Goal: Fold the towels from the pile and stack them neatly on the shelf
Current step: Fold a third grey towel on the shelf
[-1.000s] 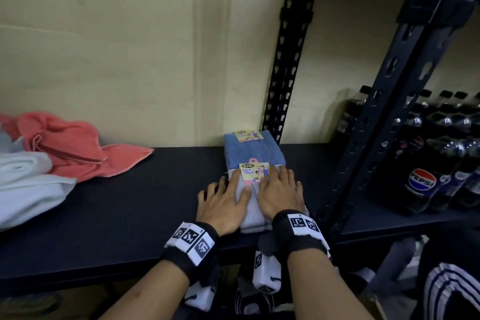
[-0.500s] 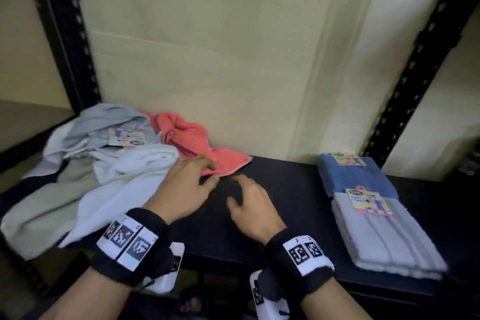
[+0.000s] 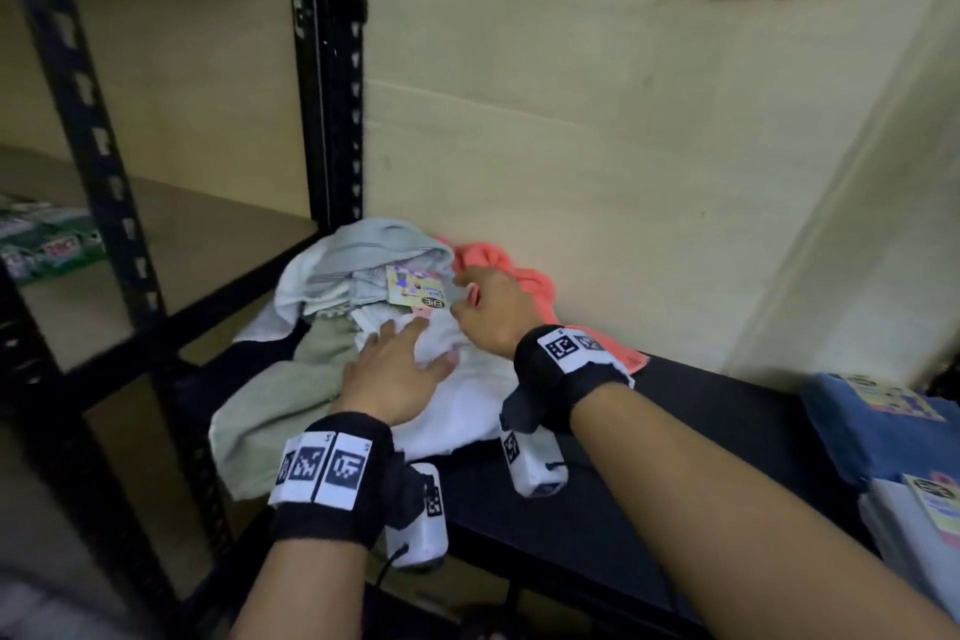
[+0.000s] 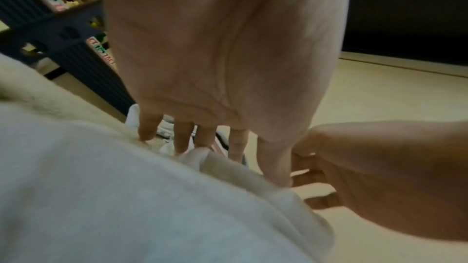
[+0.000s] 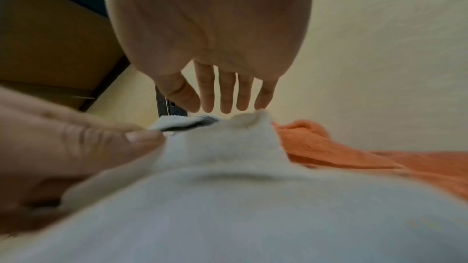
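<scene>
A loose pile of towels lies on the black shelf (image 3: 649, 463) against the wall: a white towel (image 3: 457, 411) in front, a grey-green towel (image 3: 275, 411) to its left, a pale blue-grey towel (image 3: 363, 244) with a paper label (image 3: 418, 288) behind, and a coral towel (image 3: 530, 276) at the back right. My left hand (image 3: 410, 343) rests flat on the white towel (image 4: 126, 197), fingers straight. My right hand (image 3: 467, 296) hovers over the pile's top, its straight fingers (image 5: 225, 97) just above a raised fold of the white towel (image 5: 228, 207). Two folded towels, blue (image 3: 857, 431) and pale grey (image 3: 909, 546), lie at the right.
A black perforated upright (image 3: 332, 68) stands just left of the pile. Beyond it is a neighbouring wooden shelf holding green packets (image 3: 47, 244). The cream wall (image 3: 623, 146) closes the back. Bare black shelf lies between the pile and the folded towels.
Both hands left the folded stack and moved left to the pile. The left hand now lies on the white towel and the right hand has reached over the pile's top.
</scene>
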